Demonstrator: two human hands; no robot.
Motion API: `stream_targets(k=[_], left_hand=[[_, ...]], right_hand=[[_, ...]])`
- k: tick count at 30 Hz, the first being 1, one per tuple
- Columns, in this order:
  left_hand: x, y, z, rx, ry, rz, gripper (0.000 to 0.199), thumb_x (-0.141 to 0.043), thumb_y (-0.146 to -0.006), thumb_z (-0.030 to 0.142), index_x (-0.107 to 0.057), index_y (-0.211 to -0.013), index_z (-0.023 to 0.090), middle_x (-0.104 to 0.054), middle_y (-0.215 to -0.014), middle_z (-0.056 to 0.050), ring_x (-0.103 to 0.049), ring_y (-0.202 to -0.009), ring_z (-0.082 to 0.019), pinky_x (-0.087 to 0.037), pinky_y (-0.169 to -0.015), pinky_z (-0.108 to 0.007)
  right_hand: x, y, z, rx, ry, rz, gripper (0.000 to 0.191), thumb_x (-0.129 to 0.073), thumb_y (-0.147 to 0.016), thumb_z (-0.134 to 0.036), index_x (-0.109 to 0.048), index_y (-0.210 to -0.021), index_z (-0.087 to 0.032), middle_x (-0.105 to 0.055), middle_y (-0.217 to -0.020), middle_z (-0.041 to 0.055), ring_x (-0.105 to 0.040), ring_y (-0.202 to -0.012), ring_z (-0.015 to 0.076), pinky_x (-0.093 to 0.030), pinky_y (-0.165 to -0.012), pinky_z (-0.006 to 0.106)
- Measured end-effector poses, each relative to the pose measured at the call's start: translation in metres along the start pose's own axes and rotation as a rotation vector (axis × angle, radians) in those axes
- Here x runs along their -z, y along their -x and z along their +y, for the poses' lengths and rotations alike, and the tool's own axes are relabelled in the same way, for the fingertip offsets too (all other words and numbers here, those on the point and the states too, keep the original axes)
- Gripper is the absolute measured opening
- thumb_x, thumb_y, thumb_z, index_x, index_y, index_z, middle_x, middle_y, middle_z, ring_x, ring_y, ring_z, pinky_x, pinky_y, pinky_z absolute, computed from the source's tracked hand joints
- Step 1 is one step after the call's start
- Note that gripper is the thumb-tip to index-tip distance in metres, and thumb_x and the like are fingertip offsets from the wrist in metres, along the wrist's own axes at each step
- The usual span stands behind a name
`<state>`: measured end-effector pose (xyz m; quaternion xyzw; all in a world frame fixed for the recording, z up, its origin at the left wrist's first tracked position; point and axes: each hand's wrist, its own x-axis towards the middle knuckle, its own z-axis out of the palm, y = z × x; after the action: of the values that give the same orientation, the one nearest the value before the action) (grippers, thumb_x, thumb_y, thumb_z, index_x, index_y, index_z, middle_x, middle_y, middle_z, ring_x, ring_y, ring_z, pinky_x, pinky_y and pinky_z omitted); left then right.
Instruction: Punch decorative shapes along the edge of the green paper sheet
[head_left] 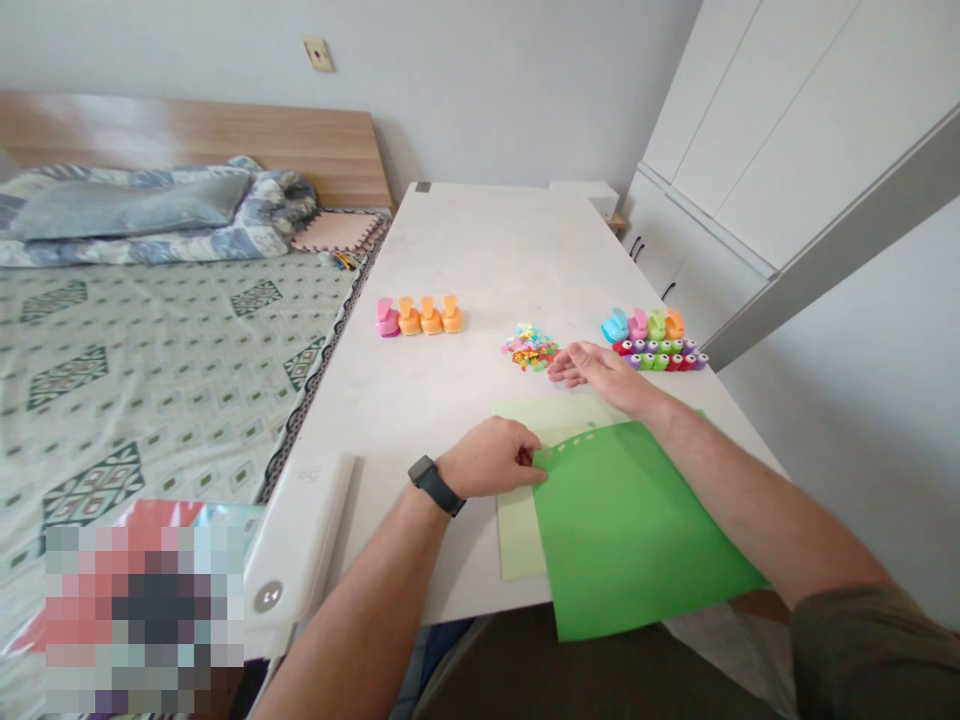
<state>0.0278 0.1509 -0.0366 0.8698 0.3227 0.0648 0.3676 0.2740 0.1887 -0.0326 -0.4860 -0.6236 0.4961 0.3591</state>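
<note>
My left hand [491,457], with a dark watch on its wrist, pinches the upper left corner of a green sheet of paper [637,530]. Small punched holes run along that sheet's top edge, and its lower end hangs past the table's front edge. A pale green sheet [517,540] lies partly hidden beneath it. Fingers stretched out, my right hand [600,375] is at the right side of a pile of small colourful paper cutouts [527,345]. Its forearm passes over the right part of the green sheet. Whether the fingertips touch the cutouts, I cannot tell.
On the white table [487,240], pink and orange craft punches [430,318] stand in a row at left. More coloured punches [656,345] are grouped at right. A long white device [304,530] lies along the left edge, beside a bed [172,350]. White cabinets [780,130] stand at right.
</note>
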Motion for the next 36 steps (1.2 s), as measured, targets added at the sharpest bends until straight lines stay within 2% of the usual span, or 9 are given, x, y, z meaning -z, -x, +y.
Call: stream_targets(k=[3, 6, 9, 11, 15, 18, 23, 30, 36], left_hand=[[0.000, -0.001, 0.000, -0.006, -0.003, 0.004, 0.027, -0.070, -0.080, 0.032, -0.057, -0.063, 0.017, -0.065, -0.065, 0.001, -0.054, -0.059, -0.011, -0.033, -0.057, -0.024], [-0.001, -0.001, 0.000, 0.001, -0.014, 0.003, 0.026, -0.070, -0.080, 0.032, -0.058, -0.063, 0.017, -0.066, -0.065, 0.000, -0.055, -0.059, -0.011, -0.033, -0.057, -0.024], [-0.001, -0.001, 0.000, 0.008, -0.018, -0.002, 0.024, -0.069, -0.081, 0.033, -0.060, -0.065, 0.017, -0.067, -0.067, 0.000, -0.055, -0.060, -0.011, -0.034, -0.057, -0.024], [-0.001, 0.000, 0.000, 0.013, -0.018, -0.008, 0.023, -0.069, -0.081, 0.033, -0.061, -0.066, 0.017, -0.067, -0.067, 0.000, -0.056, -0.060, -0.011, -0.034, -0.057, -0.024], [0.000, -0.001, 0.001, 0.023, -0.020, -0.013, 0.023, -0.070, -0.081, 0.034, -0.063, -0.067, 0.017, -0.067, -0.067, 0.000, -0.056, -0.060, -0.011, -0.034, -0.057, -0.024], [0.000, -0.001, 0.002, 0.027, -0.023, -0.016, 0.022, -0.070, -0.081, 0.034, -0.065, -0.068, 0.017, -0.067, -0.067, 0.000, -0.057, -0.060, -0.011, -0.034, -0.057, -0.024], [0.001, -0.001, 0.002, 0.034, -0.026, -0.017, 0.021, -0.070, -0.080, 0.034, -0.066, -0.069, 0.017, -0.067, -0.067, 0.000, -0.056, -0.060, -0.011, -0.035, -0.057, -0.024], [0.001, 0.000, 0.003, 0.046, -0.004, 0.006, 0.025, -0.067, -0.083, 0.038, -0.067, -0.071, 0.017, -0.066, -0.066, -0.001, -0.054, -0.058, -0.011, -0.033, -0.056, -0.024], [0.000, -0.001, 0.001, 0.055, 0.017, 0.076, 0.030, -0.061, -0.088, 0.040, -0.063, -0.070, 0.017, -0.062, -0.065, -0.001, -0.050, -0.058, -0.011, -0.032, -0.056, -0.024]], right_hand=[[0.019, 0.011, -0.002, -0.068, 0.050, -0.045, 0.063, -0.042, -0.094, -0.074, -0.067, -0.102, -0.017, -0.076, -0.100, 0.0139, -0.075, -0.088, 0.0236, -0.058, -0.075, 0.034], [0.033, 0.025, 0.000, -0.144, 0.090, -0.115, 0.065, -0.040, -0.095, -0.074, -0.067, -0.099, -0.015, -0.077, -0.093, 0.0141, -0.076, -0.080, 0.0232, -0.057, -0.069, 0.034], [0.038, 0.035, 0.004, -0.235, 0.127, -0.225, 0.064, -0.041, -0.095, -0.073, -0.067, -0.101, -0.015, -0.078, -0.089, 0.0135, -0.075, -0.078, 0.0230, -0.058, -0.071, 0.035], [0.037, 0.036, 0.007, -0.247, 0.131, -0.254, 0.062, -0.042, -0.095, -0.073, -0.067, -0.104, -0.016, -0.078, -0.094, 0.0136, -0.075, -0.082, 0.0235, -0.059, -0.077, 0.038], [0.034, 0.030, 0.009, -0.015, 0.153, -0.100, 0.056, -0.043, -0.099, -0.067, -0.068, -0.115, -0.020, -0.074, -0.118, 0.0121, -0.070, -0.110, 0.0253, -0.054, -0.099, 0.043], [0.034, 0.025, 0.009, 0.067, 0.188, 0.002, 0.054, -0.041, -0.100, -0.066, -0.069, -0.118, -0.023, -0.073, -0.121, 0.0105, -0.067, -0.116, 0.0257, -0.051, -0.103, 0.044], [0.034, 0.024, 0.009, 0.036, 0.154, -0.031, 0.057, -0.040, -0.099, -0.068, -0.070, -0.114, -0.022, -0.074, -0.115, 0.0112, -0.069, -0.111, 0.0262, -0.054, -0.096, 0.043], [0.034, 0.029, 0.011, 0.022, 0.218, -0.087, 0.060, -0.041, -0.098, -0.069, -0.072, -0.105, -0.018, -0.075, -0.103, 0.0113, -0.072, -0.096, 0.0240, -0.055, -0.085, 0.038], [0.040, 0.042, 0.009, -0.026, 0.229, -0.088, 0.055, -0.046, -0.098, -0.066, -0.071, -0.104, -0.018, -0.075, -0.101, 0.0105, -0.071, -0.095, 0.0225, -0.054, -0.086, 0.037]])
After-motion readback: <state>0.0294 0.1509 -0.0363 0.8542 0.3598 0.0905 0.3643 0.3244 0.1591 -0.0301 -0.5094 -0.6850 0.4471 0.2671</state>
